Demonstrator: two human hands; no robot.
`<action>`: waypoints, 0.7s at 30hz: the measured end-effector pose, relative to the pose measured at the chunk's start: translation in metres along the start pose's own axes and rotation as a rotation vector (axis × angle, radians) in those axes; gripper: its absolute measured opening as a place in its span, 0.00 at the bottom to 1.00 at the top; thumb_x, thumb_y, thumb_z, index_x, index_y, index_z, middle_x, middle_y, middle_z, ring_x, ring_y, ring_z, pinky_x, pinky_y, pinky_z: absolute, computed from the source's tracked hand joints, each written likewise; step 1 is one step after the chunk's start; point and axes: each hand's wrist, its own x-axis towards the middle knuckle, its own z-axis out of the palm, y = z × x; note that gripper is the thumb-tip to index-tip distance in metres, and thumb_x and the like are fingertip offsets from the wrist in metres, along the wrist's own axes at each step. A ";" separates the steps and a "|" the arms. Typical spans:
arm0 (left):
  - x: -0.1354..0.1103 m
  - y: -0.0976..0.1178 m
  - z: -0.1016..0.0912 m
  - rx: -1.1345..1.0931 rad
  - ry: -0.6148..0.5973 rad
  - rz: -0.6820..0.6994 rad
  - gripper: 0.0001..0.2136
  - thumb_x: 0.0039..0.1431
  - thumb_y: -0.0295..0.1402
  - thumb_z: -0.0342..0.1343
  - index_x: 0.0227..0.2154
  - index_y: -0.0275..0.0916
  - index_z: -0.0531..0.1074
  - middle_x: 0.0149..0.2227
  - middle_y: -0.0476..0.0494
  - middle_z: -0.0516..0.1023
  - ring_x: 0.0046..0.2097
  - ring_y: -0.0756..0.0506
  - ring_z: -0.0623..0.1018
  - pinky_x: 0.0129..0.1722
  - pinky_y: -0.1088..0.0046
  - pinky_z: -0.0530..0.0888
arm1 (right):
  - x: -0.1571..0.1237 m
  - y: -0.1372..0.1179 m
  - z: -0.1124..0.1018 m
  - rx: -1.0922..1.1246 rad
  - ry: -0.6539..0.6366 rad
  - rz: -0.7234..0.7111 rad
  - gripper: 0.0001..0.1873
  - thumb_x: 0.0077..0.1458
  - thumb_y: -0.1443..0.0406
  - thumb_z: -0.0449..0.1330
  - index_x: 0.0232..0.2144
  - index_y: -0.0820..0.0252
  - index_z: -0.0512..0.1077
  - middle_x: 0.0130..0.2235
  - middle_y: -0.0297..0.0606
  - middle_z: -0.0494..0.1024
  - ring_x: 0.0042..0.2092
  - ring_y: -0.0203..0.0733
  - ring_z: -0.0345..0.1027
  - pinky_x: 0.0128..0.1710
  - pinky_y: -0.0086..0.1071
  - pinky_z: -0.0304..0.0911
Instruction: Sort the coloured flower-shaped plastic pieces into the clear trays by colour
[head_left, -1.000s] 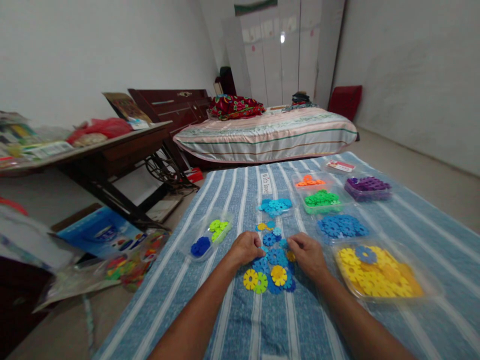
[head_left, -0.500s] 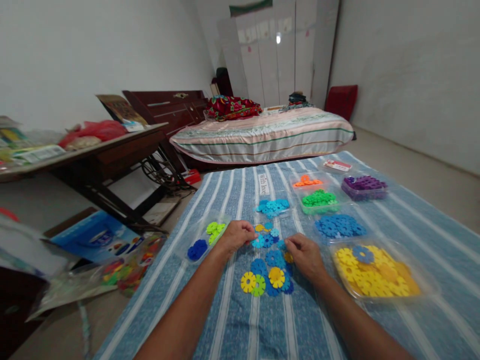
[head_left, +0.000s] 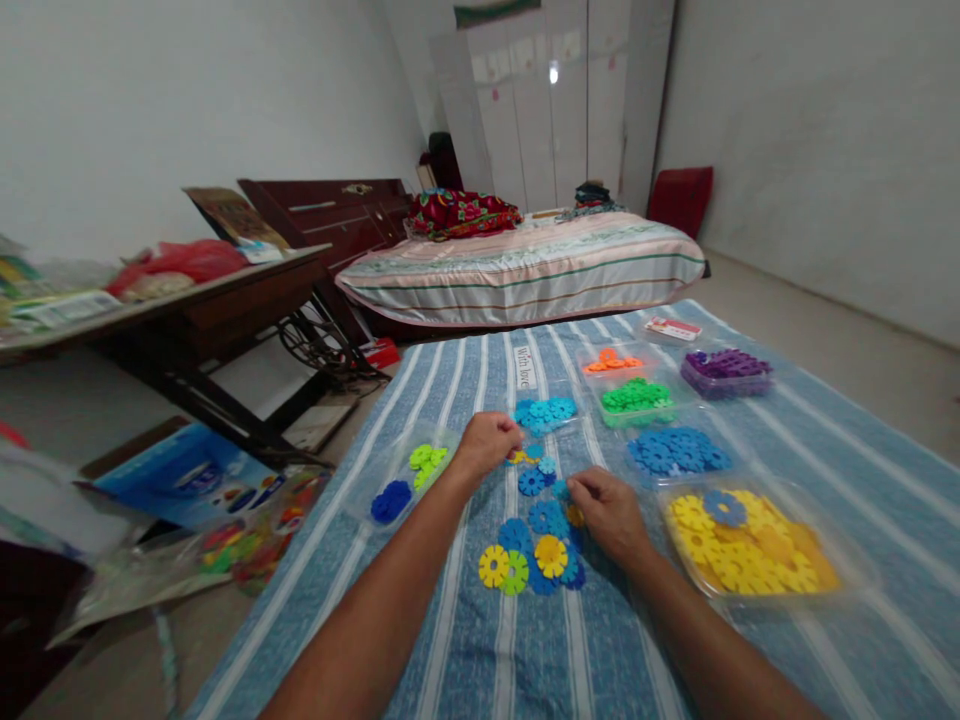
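My left hand (head_left: 491,442) is closed with its fingertips at the near edge of a clear tray of light blue flower-shaped discs (head_left: 546,413). What it holds, if anything, is hidden. My right hand (head_left: 609,512) pinches a small blue notched disc (head_left: 561,489) over the loose pile. A yellow disc (head_left: 575,515) shows partly under those fingers. Between the hands lie a darker blue disc (head_left: 532,482) and a pale blue one (head_left: 547,466). Nearer me are more blue discs (head_left: 514,535), two yellow ones (head_left: 551,556) and a lime green one (head_left: 514,573).
To the right stand containers of yellow discs (head_left: 739,545), blue discs (head_left: 679,451), green discs (head_left: 636,396), orange discs (head_left: 611,361) and purple discs (head_left: 726,366). On the left, a clear box (head_left: 364,500) holds lime and dark blue discs. A bed (head_left: 525,270) stands beyond the striped cloth (head_left: 457,400).
My left hand has moved away from me to the light blue tray. A light blue disc beside its fingertips no longer shows in the pile. My right hand has stayed in place.
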 end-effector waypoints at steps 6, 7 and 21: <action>-0.004 -0.045 0.002 0.363 0.076 -0.046 0.04 0.39 0.24 0.56 0.20 0.37 0.74 0.21 0.49 0.73 0.29 0.47 0.73 0.30 0.73 0.62 | 0.000 0.002 0.001 -0.009 0.006 -0.012 0.17 0.54 0.57 0.54 0.22 0.60 0.75 0.25 0.36 0.73 0.29 0.38 0.66 0.31 0.30 0.58; -0.004 -0.047 0.002 0.368 0.088 -0.051 0.05 0.39 0.24 0.57 0.22 0.37 0.76 0.22 0.48 0.74 0.30 0.46 0.74 0.30 0.73 0.63 | 0.000 0.002 0.001 -0.007 0.003 -0.015 0.17 0.54 0.58 0.54 0.23 0.60 0.76 0.25 0.36 0.73 0.29 0.39 0.66 0.31 0.30 0.58; 0.006 -0.056 0.015 0.316 0.087 -0.073 0.06 0.37 0.28 0.63 0.22 0.39 0.72 0.19 0.55 0.68 0.27 0.50 0.70 0.27 0.76 0.59 | 0.000 -0.002 0.000 0.006 0.005 -0.011 0.17 0.53 0.57 0.54 0.22 0.59 0.75 0.24 0.35 0.72 0.28 0.38 0.65 0.30 0.30 0.57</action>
